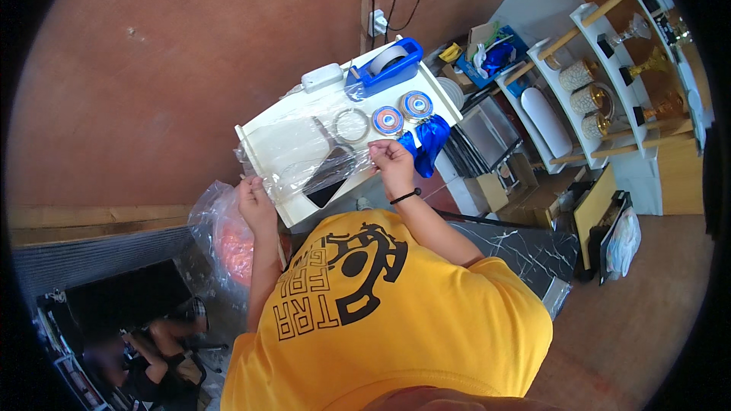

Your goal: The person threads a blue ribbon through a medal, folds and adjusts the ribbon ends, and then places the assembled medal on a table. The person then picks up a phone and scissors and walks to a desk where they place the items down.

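A clear plastic bag (304, 171) is stretched over the near part of a small white table (263, 133). My left hand (255, 196) is closed on its left end at the table's near left edge. With thumb and fingers pinched, my right hand (391, 161) grips its right end. Beneath the plastic, near the front edge, lies a dark phone (326, 192). A clear ring (351, 125) lies beyond my right hand. To its right are two round medal-like discs (387, 119) with red and blue faces, beside shiny blue fabric (431, 144).
A blue tape dispenser (387, 67) and a white device (321, 76) stand along the table's far side. A plastic sack with orange contents (232, 247) is by my left forearm. Shelves with trophies (590, 99) stand at right. Another person (156, 358) is at lower left.
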Demonstrator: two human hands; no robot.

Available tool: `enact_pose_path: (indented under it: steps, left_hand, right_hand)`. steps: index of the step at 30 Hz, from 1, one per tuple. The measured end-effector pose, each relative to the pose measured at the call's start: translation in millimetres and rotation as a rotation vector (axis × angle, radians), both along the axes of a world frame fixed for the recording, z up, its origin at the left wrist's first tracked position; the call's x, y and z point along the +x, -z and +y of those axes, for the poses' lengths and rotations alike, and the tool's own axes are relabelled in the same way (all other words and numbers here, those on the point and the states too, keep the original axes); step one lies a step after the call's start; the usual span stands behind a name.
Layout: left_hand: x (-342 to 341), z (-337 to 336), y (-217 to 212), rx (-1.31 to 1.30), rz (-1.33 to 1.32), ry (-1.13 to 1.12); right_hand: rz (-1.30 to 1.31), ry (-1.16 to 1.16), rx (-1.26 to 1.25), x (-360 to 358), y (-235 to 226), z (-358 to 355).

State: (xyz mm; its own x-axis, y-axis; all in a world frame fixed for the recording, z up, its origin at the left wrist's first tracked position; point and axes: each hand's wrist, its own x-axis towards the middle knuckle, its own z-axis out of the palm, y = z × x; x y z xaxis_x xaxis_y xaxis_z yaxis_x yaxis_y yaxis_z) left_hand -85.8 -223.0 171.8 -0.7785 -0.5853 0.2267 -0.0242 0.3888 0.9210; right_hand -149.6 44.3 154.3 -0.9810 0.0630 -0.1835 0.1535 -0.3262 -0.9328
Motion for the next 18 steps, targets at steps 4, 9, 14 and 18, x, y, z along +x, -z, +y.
enact_pose_path:
  steps: [4,9,14,18]
  left_hand:
    - [-2,10,-4,-0.077,-0.025,-0.013]
    - [1,13,-15,0.307,-0.104,0.108]
    - [4,28,-16,0.191,-0.115,0.153]
    - [-1,29,-13,-0.123,-0.001,0.151]
  right_hand:
    - [0.01,0.081,-0.055,-4,-9,3]
    - [-0.126,-0.179,-0.221,-18,-37,32]
    - [0.013,-0.202,0.04,-35,-48,48]
    - [0.143,0.077,0.192,-32,-51,49]
